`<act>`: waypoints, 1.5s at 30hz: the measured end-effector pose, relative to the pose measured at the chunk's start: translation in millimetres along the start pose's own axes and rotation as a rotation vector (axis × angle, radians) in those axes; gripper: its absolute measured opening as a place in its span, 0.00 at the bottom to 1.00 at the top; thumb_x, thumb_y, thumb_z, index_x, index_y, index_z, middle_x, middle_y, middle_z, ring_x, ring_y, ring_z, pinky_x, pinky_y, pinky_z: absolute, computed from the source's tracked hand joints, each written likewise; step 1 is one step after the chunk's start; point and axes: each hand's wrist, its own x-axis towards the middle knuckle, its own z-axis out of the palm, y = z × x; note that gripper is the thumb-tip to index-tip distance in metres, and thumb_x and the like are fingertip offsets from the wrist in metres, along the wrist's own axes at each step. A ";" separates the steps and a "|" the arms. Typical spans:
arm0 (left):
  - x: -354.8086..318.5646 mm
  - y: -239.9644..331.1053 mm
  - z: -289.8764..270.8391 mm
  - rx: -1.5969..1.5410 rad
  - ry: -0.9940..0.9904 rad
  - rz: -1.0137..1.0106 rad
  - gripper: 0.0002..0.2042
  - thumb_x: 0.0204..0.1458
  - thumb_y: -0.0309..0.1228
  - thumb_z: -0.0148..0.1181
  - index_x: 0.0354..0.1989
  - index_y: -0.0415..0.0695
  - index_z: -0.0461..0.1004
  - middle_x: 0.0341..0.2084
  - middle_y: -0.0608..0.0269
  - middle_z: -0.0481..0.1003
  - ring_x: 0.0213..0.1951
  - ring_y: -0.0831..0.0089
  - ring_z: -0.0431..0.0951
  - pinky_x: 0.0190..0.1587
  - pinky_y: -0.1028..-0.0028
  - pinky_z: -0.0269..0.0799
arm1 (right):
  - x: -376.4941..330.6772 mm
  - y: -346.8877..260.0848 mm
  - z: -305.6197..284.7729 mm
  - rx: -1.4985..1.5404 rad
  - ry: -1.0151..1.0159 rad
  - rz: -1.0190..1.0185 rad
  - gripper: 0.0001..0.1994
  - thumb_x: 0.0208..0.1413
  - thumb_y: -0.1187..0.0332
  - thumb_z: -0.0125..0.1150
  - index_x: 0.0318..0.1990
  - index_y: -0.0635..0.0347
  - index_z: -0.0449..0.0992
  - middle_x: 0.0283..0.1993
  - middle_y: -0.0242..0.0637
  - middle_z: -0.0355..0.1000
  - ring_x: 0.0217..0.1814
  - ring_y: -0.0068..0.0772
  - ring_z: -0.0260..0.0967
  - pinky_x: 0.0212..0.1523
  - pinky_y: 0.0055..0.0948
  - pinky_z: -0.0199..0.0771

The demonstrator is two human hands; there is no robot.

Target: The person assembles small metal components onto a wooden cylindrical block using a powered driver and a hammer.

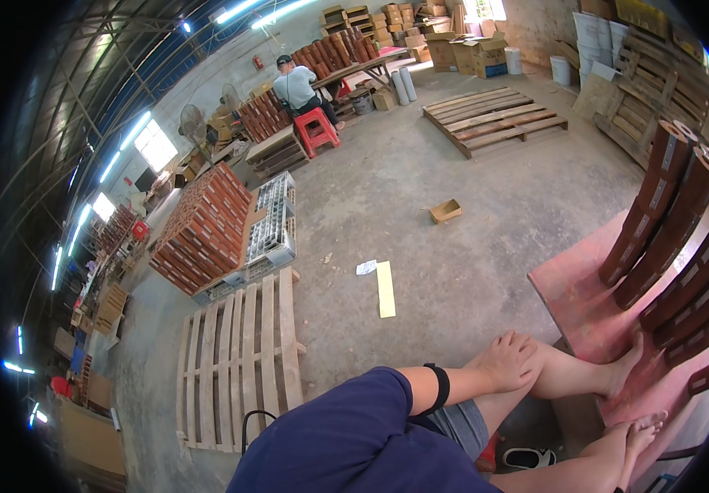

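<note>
My left hand [512, 360] lies over my bent left knee, fingers loosely spread and nothing in them. Toward the lower right, my right hand [645, 426] appears small beside my other leg, at the edge of a pinkish-red board [564, 275]. Its fingers look apart, and I see nothing held in it. My bare foot [627, 366] presses on that board. Several tall reddish-brown tubes with pale label strips [648, 209] stand on the board, leaning, some with round hollow ends showing at the top. Neither hand touches them.
A wooden pallet [243, 361] lies left of me, before a stack of brown pieces [202, 226] on a grey plastic pallet [270, 226]. Another pallet [494, 119] lies ahead. A small carton [445, 211] and yellow strip [385, 289] are on the floor. A person [295, 86] sits on a red stool [316, 131].
</note>
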 end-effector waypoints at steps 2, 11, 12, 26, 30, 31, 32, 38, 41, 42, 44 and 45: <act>-2.0 -2.2 0.6 0.012 0.013 -0.008 0.26 0.40 0.43 0.57 0.50 0.46 0.67 0.51 0.53 0.63 0.51 0.50 0.61 0.50 0.57 0.61 | -5.2 -23.3 -13.0 -0.032 -0.063 0.104 0.35 0.43 0.59 0.65 0.57 0.67 0.59 0.59 0.67 0.53 0.60 0.64 0.53 0.58 0.47 0.59; 0.5 0.1 3.4 -0.002 0.015 0.011 0.25 0.40 0.43 0.57 0.49 0.46 0.68 0.52 0.53 0.63 0.51 0.50 0.61 0.50 0.56 0.62 | 8.8 27.0 25.8 0.013 0.051 -0.076 0.34 0.43 0.60 0.65 0.54 0.74 0.59 0.59 0.68 0.53 0.60 0.66 0.52 0.61 0.47 0.55; 0.4 -0.4 3.3 0.000 0.019 0.009 0.25 0.40 0.43 0.57 0.49 0.46 0.68 0.52 0.53 0.63 0.51 0.49 0.61 0.50 0.56 0.61 | 8.0 23.1 23.5 0.014 0.051 -0.077 0.34 0.43 0.60 0.65 0.54 0.74 0.59 0.59 0.68 0.53 0.60 0.66 0.52 0.61 0.47 0.55; 0.7 0.8 2.9 -0.017 0.011 0.000 0.26 0.39 0.42 0.58 0.49 0.47 0.68 0.51 0.54 0.63 0.51 0.49 0.61 0.51 0.55 0.61 | -0.9 6.9 8.3 0.010 0.137 -0.016 0.33 0.45 0.62 0.63 0.55 0.71 0.58 0.59 0.68 0.52 0.62 0.64 0.50 0.62 0.47 0.54; 0.7 -0.4 3.8 -0.023 0.012 0.004 0.26 0.39 0.42 0.58 0.49 0.46 0.68 0.51 0.54 0.63 0.52 0.49 0.60 0.51 0.55 0.61 | 10.4 30.0 32.8 0.067 0.105 -0.066 0.34 0.45 0.64 0.63 0.57 0.72 0.57 0.63 0.65 0.48 0.65 0.61 0.46 0.64 0.45 0.51; 0.5 -0.6 3.7 -0.025 0.013 0.003 0.25 0.40 0.43 0.58 0.49 0.46 0.67 0.51 0.54 0.63 0.52 0.49 0.60 0.51 0.55 0.61 | 11.5 30.7 34.2 0.068 0.078 -0.073 0.35 0.45 0.65 0.64 0.58 0.73 0.56 0.63 0.64 0.47 0.66 0.61 0.45 0.65 0.44 0.51; 0.3 -0.6 3.7 -0.024 0.013 0.003 0.25 0.40 0.43 0.58 0.49 0.46 0.67 0.51 0.54 0.63 0.52 0.49 0.60 0.51 0.55 0.61 | 12.1 31.7 35.3 0.067 0.052 -0.080 0.36 0.44 0.66 0.64 0.59 0.74 0.55 0.64 0.64 0.47 0.67 0.60 0.45 0.65 0.43 0.50; 0.6 -0.3 0.6 -0.011 -0.032 -0.021 0.26 0.40 0.43 0.57 0.49 0.47 0.67 0.52 0.54 0.63 0.52 0.48 0.60 0.52 0.54 0.60 | 8.3 17.1 20.0 0.018 0.016 -0.080 0.35 0.45 0.65 0.63 0.58 0.74 0.55 0.62 0.64 0.50 0.65 0.60 0.48 0.64 0.43 0.53; 0.5 0.4 1.1 -0.019 -0.020 -0.018 0.26 0.40 0.43 0.57 0.50 0.47 0.67 0.52 0.54 0.63 0.52 0.48 0.60 0.52 0.54 0.60 | 4.2 10.8 11.5 0.023 0.031 -0.055 0.34 0.45 0.64 0.63 0.56 0.75 0.56 0.60 0.67 0.51 0.63 0.64 0.50 0.62 0.45 0.55; 1.1 1.3 0.3 -0.024 -0.032 -0.021 0.26 0.40 0.43 0.57 0.50 0.47 0.67 0.52 0.54 0.63 0.53 0.48 0.60 0.52 0.54 0.60 | 3.9 12.7 10.6 0.020 0.033 -0.052 0.34 0.45 0.64 0.63 0.56 0.75 0.56 0.60 0.67 0.51 0.63 0.64 0.50 0.62 0.45 0.55; 2.3 1.8 0.9 -0.034 -0.045 -0.022 0.26 0.41 0.43 0.57 0.50 0.47 0.67 0.52 0.54 0.63 0.53 0.48 0.60 0.52 0.54 0.60 | 3.5 16.6 9.3 -0.001 0.040 -0.050 0.33 0.46 0.63 0.62 0.56 0.73 0.57 0.58 0.70 0.52 0.60 0.68 0.52 0.61 0.46 0.57; 2.0 1.4 0.2 -0.031 -0.043 -0.025 0.25 0.40 0.43 0.57 0.49 0.47 0.68 0.52 0.54 0.63 0.53 0.48 0.60 0.52 0.54 0.60 | 3.1 10.9 6.0 0.003 0.038 -0.053 0.33 0.46 0.63 0.62 0.56 0.73 0.57 0.58 0.70 0.52 0.60 0.68 0.52 0.61 0.46 0.57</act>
